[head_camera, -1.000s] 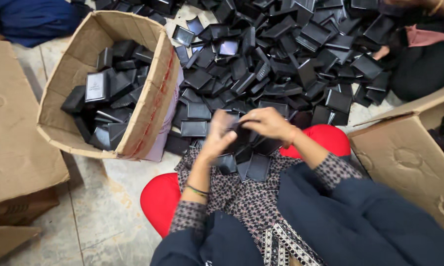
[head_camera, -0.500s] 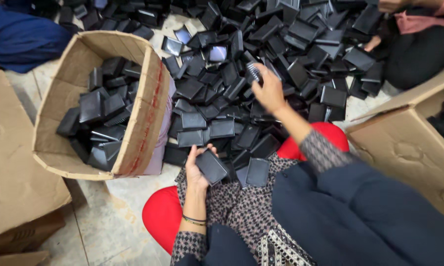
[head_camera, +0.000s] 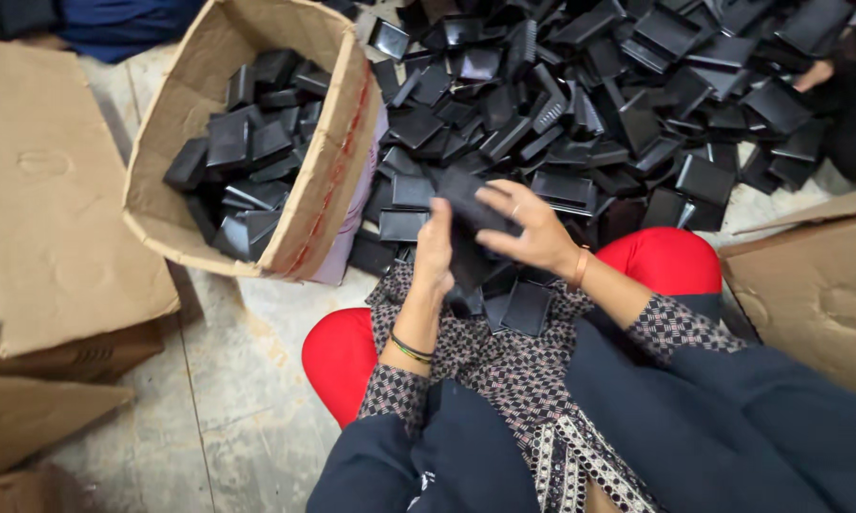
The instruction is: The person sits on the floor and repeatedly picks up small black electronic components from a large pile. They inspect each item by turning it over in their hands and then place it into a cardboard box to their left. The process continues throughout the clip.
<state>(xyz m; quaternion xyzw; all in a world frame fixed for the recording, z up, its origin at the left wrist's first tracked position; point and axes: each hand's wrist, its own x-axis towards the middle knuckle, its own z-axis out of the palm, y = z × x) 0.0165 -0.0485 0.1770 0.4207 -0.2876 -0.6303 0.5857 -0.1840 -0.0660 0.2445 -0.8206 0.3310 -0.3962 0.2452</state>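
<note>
Nearest the camera lies the person's lap, covered by a dark blue cloth (head_camera: 732, 427) and a patterned dress (head_camera: 513, 366), with red trousers (head_camera: 338, 356) showing at both knees. A few flat black cases (head_camera: 528, 306) rest on the lap just under the hands.

Above the lap the two hands meet. The left hand (head_camera: 435, 252) stands edge-up, its wrist wearing thin bangles (head_camera: 411, 349); its fingers are curled against the near side of a black case (head_camera: 468, 211), gripping it. The right hand (head_camera: 528, 228) comes in from the right with a bracelet (head_camera: 578, 269) on the wrist; its fingers (head_camera: 496, 195) are closed over the top of the same case, one of them bearing a ring. So the case is held between both hands, just above the lap and at the near edge of the pile.

To the left, on the concrete floor (head_camera: 228, 380), an open cardboard box (head_camera: 328, 157) stands tilted, part filled with more black cases. Flattened cardboard (head_camera: 48, 218) lies further left. Another carton (head_camera: 817, 285) stands at the right edge.

Beyond the hands a large pile (head_camera: 618, 104) of black cases spreads across the floor. At the far right, another person's hand (head_camera: 813, 76) rests by the pile.
</note>
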